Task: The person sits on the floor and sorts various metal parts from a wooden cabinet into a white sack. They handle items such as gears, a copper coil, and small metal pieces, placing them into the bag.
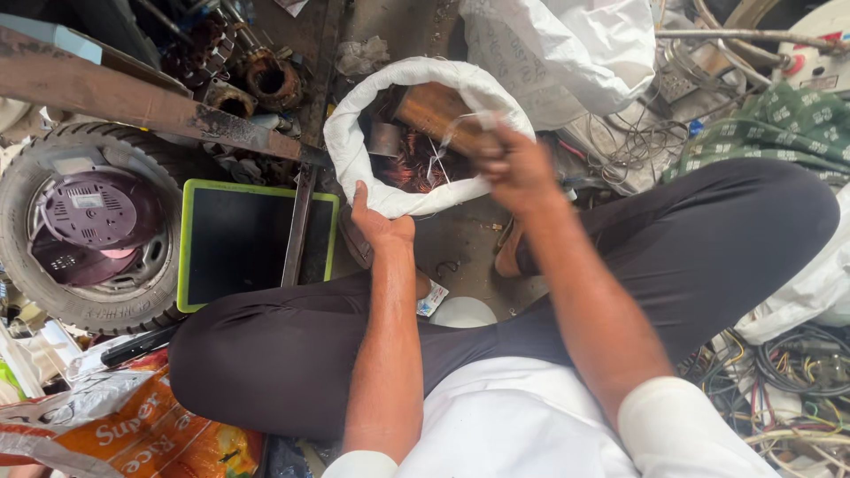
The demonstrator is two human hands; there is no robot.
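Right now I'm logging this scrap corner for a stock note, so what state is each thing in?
White sack: open, rim rolled down, copper wire inside.
Left hand: gripping the sack's near rim.
Right hand: over the sack mouth, blurred, closed on pale strands.
Tyre: lying flat, a purple appliance base in its hub.
Green-framed panel: flat, dark, under a rusty bar.

Sack [350, 150]: we see white woven cloth, its rim gripped by our left hand [376, 221].
Wire coil [416, 164] inside sack: coppery red-brown.
Tablet [239, 243] left of our left hand: black face, lime-green border.
Tyre [27, 177] beyond the tablet: black, purple hub.
Trousers [708, 239] beneath our right hand [518, 164]: we wear dark brown.
Cloth [779, 128] far right: green, small white pattern.
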